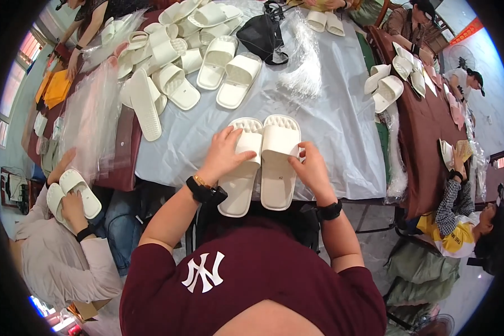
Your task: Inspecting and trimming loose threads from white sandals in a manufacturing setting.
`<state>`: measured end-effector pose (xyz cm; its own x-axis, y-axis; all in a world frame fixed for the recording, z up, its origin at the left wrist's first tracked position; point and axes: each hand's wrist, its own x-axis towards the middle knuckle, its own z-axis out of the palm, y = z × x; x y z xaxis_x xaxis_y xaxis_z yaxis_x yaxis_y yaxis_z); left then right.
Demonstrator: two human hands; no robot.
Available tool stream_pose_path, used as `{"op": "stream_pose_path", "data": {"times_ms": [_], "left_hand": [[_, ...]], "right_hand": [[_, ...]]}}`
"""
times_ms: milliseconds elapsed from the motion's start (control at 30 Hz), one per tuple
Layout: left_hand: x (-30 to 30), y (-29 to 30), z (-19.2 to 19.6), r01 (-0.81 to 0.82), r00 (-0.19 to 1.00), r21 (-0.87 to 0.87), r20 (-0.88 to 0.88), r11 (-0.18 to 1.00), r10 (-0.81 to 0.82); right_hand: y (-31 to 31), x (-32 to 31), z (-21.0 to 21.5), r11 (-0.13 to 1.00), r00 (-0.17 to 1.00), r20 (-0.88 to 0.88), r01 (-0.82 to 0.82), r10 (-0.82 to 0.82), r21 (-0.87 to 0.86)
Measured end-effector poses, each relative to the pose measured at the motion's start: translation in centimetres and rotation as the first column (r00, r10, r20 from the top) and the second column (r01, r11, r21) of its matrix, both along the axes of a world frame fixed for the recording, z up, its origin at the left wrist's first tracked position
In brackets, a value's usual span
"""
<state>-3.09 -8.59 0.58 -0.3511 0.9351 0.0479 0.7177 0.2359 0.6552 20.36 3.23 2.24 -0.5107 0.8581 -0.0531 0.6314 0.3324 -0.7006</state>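
A pair of cream slide slippers lies side by side at the table's near edge, toes away from me and heels overhanging the edge. My left hand point(225, 155) grips the left slipper point(236, 190) at its strap, fingers over the outer side and thumb on the strap's lower edge. At the right slipper point(278, 187), my right hand point(311, 169) pinches the outer side of the strap between thumb and fingers. The left slipper's heel sits a little nearer to me than the right one's.
Loose cream slippers point(176, 87) are heaped at the far left of the sheeted table point(341, 145). Beyond my hands lie a black bag point(261, 35) and a bundle of clear plastic point(302, 67). Plastic sleeves point(89, 129) hang at left. Co-workers sit on both sides; one at left holds slippers point(84, 193).
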Motion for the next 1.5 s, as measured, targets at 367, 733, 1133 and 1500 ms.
{"op": "stream_pose_path", "data": {"times_ms": [367,733,1133,1500], "left_hand": [[0.3,0.0,0.5,0.113,0.993,0.013,-0.039,0.993,-0.113],[1.8,1.1,0.3,0.108,0.989,0.088,-0.111,0.99,-0.098],[3.0,0.2,2.6,0.208,0.962,0.22,-0.22,0.953,-0.159],[4.8,2.3,3.3,0.263,0.959,0.33,-0.194,0.906,-0.208]], "right_hand": [[10.4,-1.3,-1.0,0.916,0.992,0.013,-0.123,0.128,0.381],[15.1,-4.1,-3.1,0.869,0.959,0.264,-0.215,0.102,0.445],[13.6,-1.3,-2.7,0.862,0.988,0.084,-0.155,0.131,0.482],[12.9,-0.9,-2.3,0.883,0.976,-0.146,-0.076,0.161,0.464]]}}
